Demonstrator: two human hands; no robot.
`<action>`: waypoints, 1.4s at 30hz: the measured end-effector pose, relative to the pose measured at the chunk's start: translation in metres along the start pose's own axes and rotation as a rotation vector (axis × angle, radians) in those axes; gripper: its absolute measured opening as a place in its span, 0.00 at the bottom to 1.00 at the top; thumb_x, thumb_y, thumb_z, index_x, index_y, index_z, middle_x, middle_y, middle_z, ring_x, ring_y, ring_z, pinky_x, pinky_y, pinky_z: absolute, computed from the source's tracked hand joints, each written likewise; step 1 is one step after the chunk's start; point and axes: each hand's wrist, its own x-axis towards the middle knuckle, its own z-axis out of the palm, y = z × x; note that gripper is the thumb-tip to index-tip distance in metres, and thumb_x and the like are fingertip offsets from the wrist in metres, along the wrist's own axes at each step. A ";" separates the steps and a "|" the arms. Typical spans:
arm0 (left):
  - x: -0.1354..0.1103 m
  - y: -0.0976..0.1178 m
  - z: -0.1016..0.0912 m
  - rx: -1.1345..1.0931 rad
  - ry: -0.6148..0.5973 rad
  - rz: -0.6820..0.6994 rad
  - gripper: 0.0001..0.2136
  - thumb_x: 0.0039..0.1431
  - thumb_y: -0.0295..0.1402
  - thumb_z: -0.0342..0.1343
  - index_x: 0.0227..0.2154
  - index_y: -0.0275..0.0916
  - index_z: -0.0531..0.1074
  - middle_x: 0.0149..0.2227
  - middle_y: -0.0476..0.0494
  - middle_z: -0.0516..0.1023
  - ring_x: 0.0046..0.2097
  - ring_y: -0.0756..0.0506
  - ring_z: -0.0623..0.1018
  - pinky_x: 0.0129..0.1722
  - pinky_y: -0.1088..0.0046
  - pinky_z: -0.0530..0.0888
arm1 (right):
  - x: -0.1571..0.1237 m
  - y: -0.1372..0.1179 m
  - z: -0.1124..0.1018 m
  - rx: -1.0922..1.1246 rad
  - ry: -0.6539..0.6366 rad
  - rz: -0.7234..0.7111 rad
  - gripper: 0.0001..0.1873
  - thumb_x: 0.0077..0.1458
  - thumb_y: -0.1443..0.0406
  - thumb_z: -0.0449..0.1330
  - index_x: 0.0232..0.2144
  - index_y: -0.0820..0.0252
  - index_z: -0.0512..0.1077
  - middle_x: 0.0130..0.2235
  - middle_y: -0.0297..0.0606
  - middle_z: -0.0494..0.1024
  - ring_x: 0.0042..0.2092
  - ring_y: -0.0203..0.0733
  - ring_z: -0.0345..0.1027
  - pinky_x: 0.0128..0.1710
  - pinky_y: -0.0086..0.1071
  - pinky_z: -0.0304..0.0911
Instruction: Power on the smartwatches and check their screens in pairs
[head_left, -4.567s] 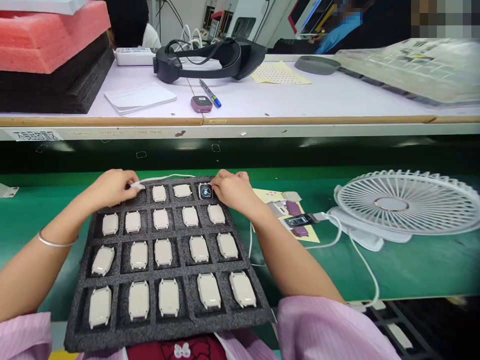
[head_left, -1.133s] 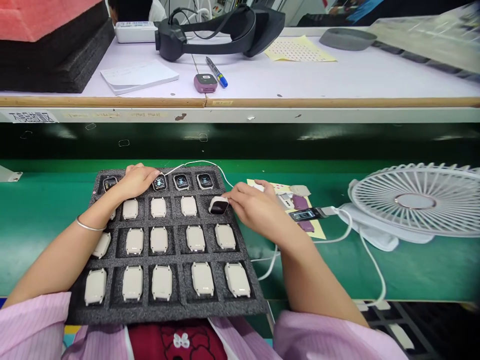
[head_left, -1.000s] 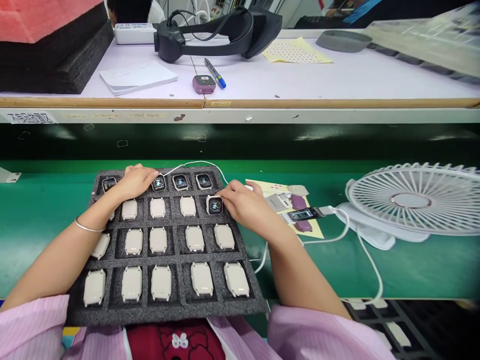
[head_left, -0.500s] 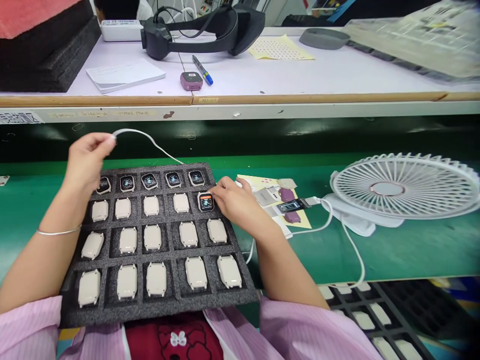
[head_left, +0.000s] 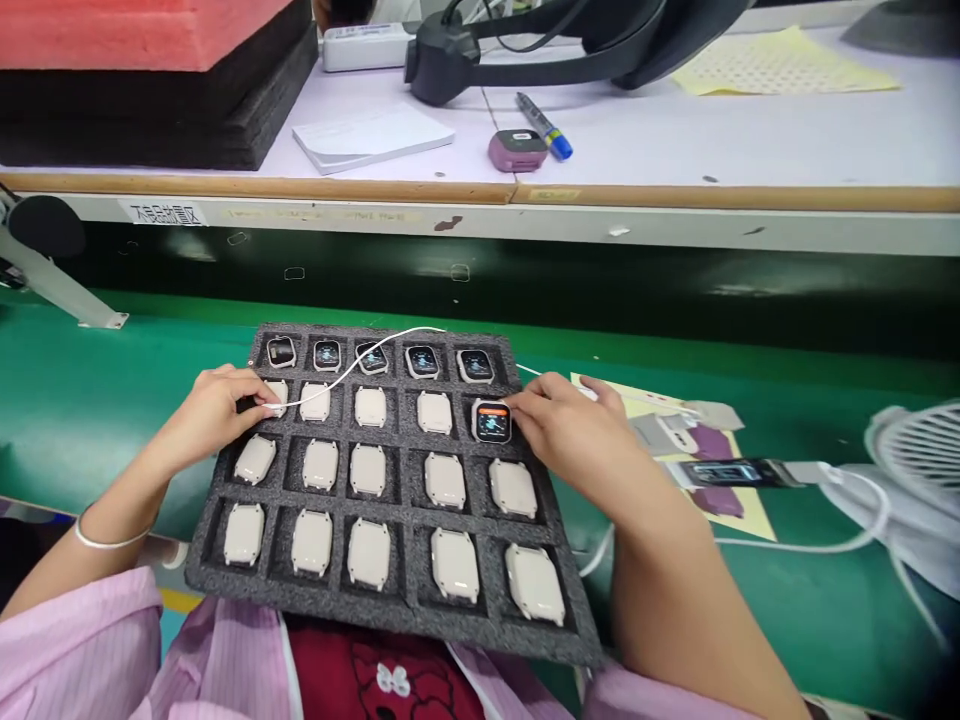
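A dark foam tray [head_left: 405,600] holds several small beige watch bodies in pockets. The far row lies screen up with lit screens, such as one watch [head_left: 422,361]. My left hand [head_left: 217,405] pinches the end of a white cable [head_left: 352,365] at the left pocket of the second row. My right hand [head_left: 574,430] touches a watch with a lit screen [head_left: 492,421] at the right end of that row, its fingers curled on the watch's edge. The other watches lie face down.
A white fan [head_left: 919,460] stands at the right on the green belt, beside a yellow sheet [head_left: 739,510] with a dark device [head_left: 731,473] and purple parts. On the shelf behind lie a headset [head_left: 525,45], notepad [head_left: 371,135], pen [head_left: 544,125] and foam slabs [head_left: 150,70].
My left hand came down from above the tray with the cable end to the second row's left pocket. My right hand stays on the lit watch. The view shifted left.
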 end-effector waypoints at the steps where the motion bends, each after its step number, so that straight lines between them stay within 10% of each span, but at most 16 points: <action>1: 0.000 0.002 0.000 0.102 0.010 0.019 0.10 0.61 0.42 0.56 0.39 0.44 0.78 0.43 0.42 0.83 0.47 0.36 0.77 0.50 0.56 0.69 | 0.000 -0.001 -0.002 -0.003 -0.019 0.006 0.18 0.64 0.67 0.48 0.33 0.56 0.79 0.35 0.42 0.75 0.40 0.49 0.71 0.56 0.52 0.54; 7: 0.011 0.010 -0.005 0.447 0.003 0.168 0.12 0.58 0.39 0.57 0.42 0.41 0.76 0.43 0.34 0.82 0.48 0.30 0.77 0.51 0.50 0.69 | 0.004 -0.010 -0.015 -0.010 -0.030 0.078 0.18 0.65 0.67 0.49 0.33 0.56 0.79 0.36 0.39 0.78 0.40 0.46 0.72 0.59 0.53 0.47; 12: 0.020 -0.011 -0.023 0.058 -0.005 -0.027 0.18 0.57 0.51 0.53 0.40 0.46 0.77 0.41 0.44 0.84 0.38 0.37 0.80 0.42 0.61 0.75 | 0.004 -0.023 -0.023 -0.023 0.201 0.184 0.16 0.66 0.66 0.52 0.37 0.55 0.81 0.39 0.40 0.80 0.41 0.46 0.73 0.57 0.50 0.46; 18: 0.027 -0.022 -0.028 -0.249 -0.097 -0.085 0.22 0.57 0.57 0.53 0.38 0.46 0.81 0.44 0.44 0.85 0.44 0.37 0.81 0.42 0.66 0.76 | 0.005 -0.046 -0.020 0.101 0.098 -0.175 0.14 0.64 0.69 0.54 0.35 0.54 0.79 0.33 0.34 0.81 0.38 0.42 0.73 0.60 0.50 0.42; 29: 0.034 -0.014 -0.020 -0.200 -0.243 -0.013 0.23 0.64 0.52 0.45 0.33 0.43 0.79 0.34 0.46 0.82 0.37 0.42 0.79 0.41 0.67 0.75 | 0.027 -0.039 -0.020 0.182 -0.025 -0.161 0.15 0.65 0.67 0.50 0.37 0.55 0.78 0.35 0.39 0.80 0.39 0.45 0.74 0.55 0.50 0.50; 42: 0.032 -0.020 -0.013 -0.169 -0.231 -0.004 0.26 0.66 0.53 0.42 0.39 0.40 0.79 0.46 0.42 0.83 0.47 0.39 0.80 0.49 0.66 0.74 | 0.024 -0.064 0.009 0.050 0.073 -0.088 0.15 0.64 0.70 0.50 0.33 0.61 0.77 0.38 0.42 0.74 0.37 0.42 0.68 0.61 0.52 0.46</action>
